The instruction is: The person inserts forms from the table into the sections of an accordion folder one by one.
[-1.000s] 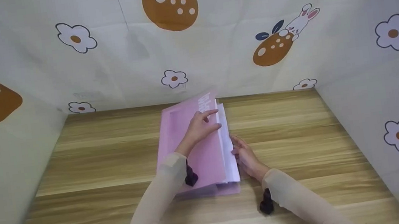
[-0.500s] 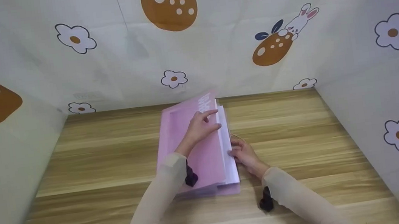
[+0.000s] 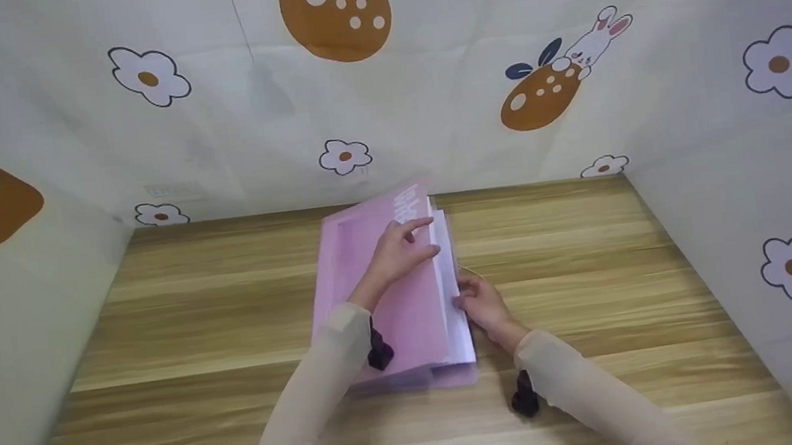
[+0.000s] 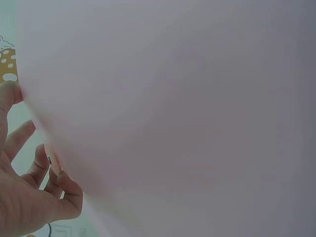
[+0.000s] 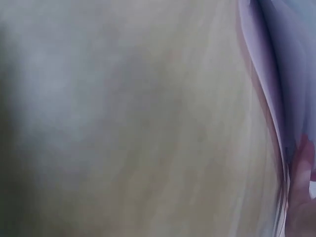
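A pink folder (image 3: 377, 315) with white lettering lies on the wooden table, its cover lifted partway along the right side. White papers (image 3: 452, 284) stick out from under the cover. My left hand (image 3: 399, 248) lies across the cover and holds its right edge with thumb and fingers; in the left wrist view the pale cover (image 4: 173, 118) fills most of the picture. At the right edge of the papers, my right hand (image 3: 486, 306) pinches them, its far fingers partly hidden. A thin pale loop (image 3: 474, 271) curves just above the right fingers; its kind is unclear.
The wood-grain table (image 3: 188, 316) is bounded by a patterned cloth wall (image 3: 242, 135) behind and on both sides. The folder's far end comes close to the back wall. A small black device (image 3: 380, 353) hangs at each wrist.
The papers have slid slightly left and toward me, further under the cover. My right fingers moved a little left with them, and the thin loop came into sight. My left hand stayed put.
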A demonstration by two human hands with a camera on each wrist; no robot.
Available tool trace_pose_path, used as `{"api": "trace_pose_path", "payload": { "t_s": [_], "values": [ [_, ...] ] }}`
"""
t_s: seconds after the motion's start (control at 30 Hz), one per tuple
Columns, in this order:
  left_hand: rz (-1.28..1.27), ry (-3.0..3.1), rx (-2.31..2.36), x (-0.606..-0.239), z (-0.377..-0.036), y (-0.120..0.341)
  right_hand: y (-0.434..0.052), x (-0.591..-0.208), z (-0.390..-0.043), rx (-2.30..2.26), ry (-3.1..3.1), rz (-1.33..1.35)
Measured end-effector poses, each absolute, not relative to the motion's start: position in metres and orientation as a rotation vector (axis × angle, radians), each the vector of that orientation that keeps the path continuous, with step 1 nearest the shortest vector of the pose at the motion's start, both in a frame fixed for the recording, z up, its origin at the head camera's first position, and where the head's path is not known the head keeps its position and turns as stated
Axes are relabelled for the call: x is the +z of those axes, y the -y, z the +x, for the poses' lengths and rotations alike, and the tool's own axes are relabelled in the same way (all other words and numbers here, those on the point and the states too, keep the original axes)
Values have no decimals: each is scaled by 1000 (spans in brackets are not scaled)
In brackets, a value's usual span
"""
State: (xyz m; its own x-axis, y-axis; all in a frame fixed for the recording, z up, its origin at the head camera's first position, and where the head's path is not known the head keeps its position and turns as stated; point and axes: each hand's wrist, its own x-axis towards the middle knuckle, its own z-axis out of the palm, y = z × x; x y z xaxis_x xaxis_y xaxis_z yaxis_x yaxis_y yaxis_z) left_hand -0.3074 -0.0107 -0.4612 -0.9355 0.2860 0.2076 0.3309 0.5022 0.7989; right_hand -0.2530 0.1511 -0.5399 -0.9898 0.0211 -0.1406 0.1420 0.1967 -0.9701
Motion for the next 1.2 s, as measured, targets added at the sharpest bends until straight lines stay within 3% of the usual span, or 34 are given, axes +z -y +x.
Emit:
{"api": "trace_pose_path", "payload": {
  "t_s": [0.6, 1.2],
  "values": [
    [-541, 2674, -1460, -459, -307, 10, -150, -542, -255, -2123, -1828, 39],
    [-543, 2663, -1455, -462, -309, 9, -140, -543, -260, -2011, -1986, 111]
  ]
}}
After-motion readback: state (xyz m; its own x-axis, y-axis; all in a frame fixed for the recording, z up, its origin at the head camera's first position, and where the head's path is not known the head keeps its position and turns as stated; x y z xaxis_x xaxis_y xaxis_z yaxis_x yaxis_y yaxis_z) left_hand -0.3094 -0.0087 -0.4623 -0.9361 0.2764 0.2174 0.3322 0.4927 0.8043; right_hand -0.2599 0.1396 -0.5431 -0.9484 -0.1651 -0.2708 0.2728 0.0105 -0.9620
